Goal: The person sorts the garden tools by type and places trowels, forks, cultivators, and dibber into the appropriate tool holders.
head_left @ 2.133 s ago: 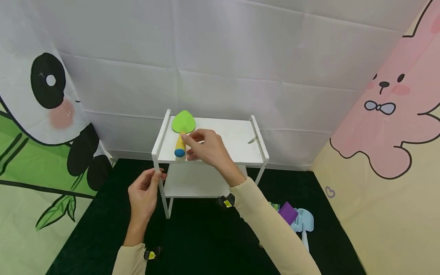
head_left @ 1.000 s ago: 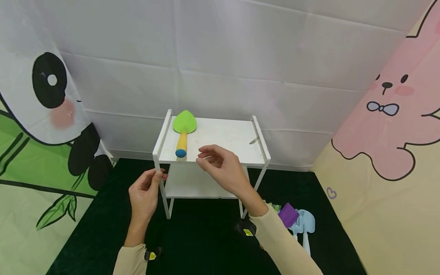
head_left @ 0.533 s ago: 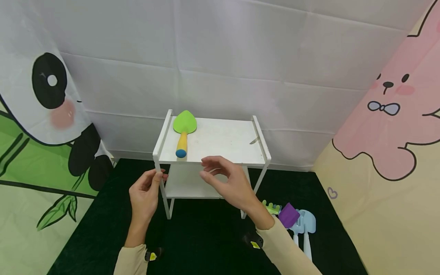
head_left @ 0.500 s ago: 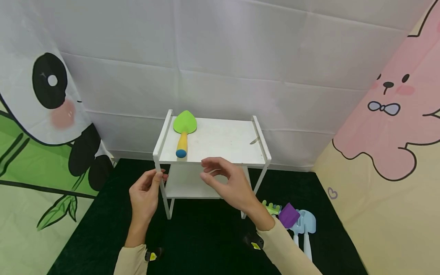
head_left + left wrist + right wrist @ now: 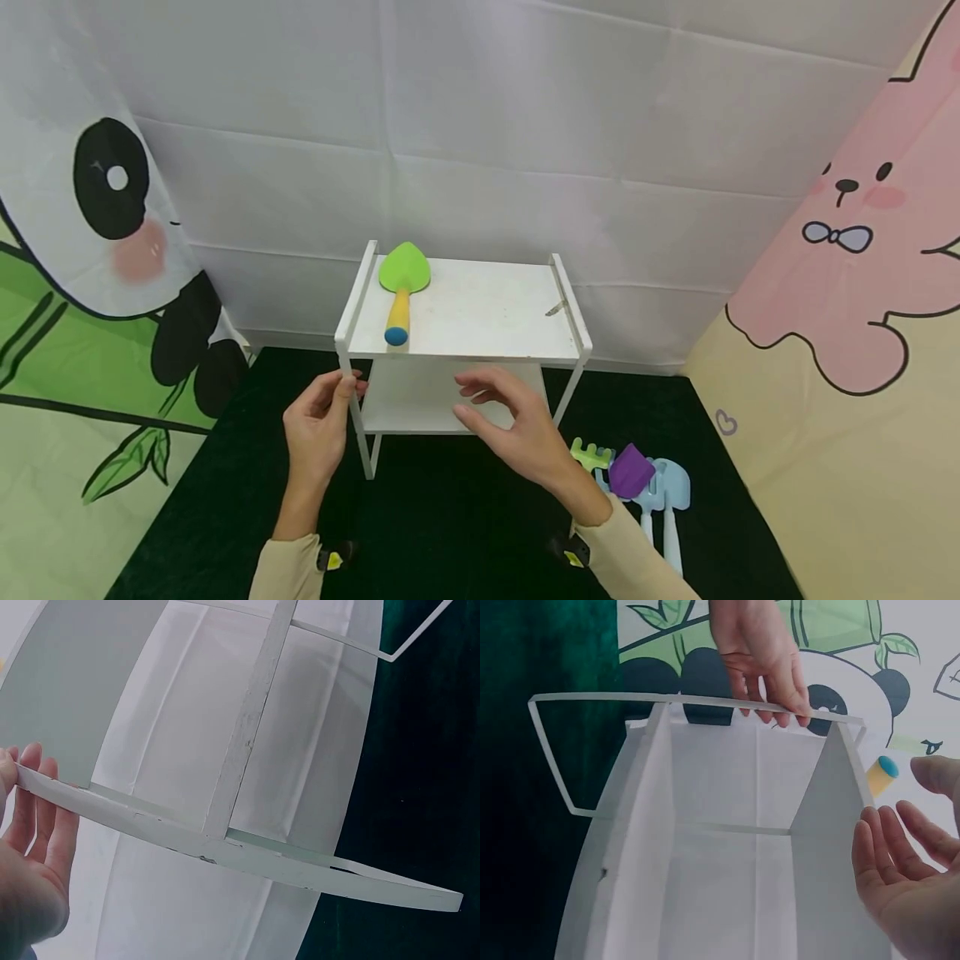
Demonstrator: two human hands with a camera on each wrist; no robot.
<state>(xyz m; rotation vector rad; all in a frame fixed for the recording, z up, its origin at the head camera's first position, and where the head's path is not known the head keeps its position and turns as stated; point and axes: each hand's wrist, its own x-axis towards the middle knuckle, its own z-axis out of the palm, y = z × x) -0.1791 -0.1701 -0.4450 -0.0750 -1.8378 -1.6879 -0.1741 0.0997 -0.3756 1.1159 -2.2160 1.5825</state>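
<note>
A toy shovel (image 5: 404, 268) with a green blade and a yellow, blue-tipped handle lies along the left side of the top board of a white two-tier shelf (image 5: 491, 308). My left hand (image 5: 315, 425) grips the shelf's front left leg just below that board; in the left wrist view its thumb and fingers (image 5: 56, 840) go round the white bar. Nothing is in my right hand (image 5: 521, 429), which hovers before the lower tier with fingers loosely bent and thumb apart. The right wrist view shows the handle's blue end (image 5: 888, 766) beyond the right hand's fingers.
On the dark green carpet (image 5: 450, 533), right of the shelf, lie a green toy rake (image 5: 591, 455), a purple toy piece (image 5: 631, 472) and light blue toy tools (image 5: 670, 492). White cloth (image 5: 480, 167) hangs behind, with printed panels at both sides.
My right hand has left its place beside the shovel's handle and moved right and down toward me. The shovel stays on the top board, and my left hand keeps its grip on the leg.
</note>
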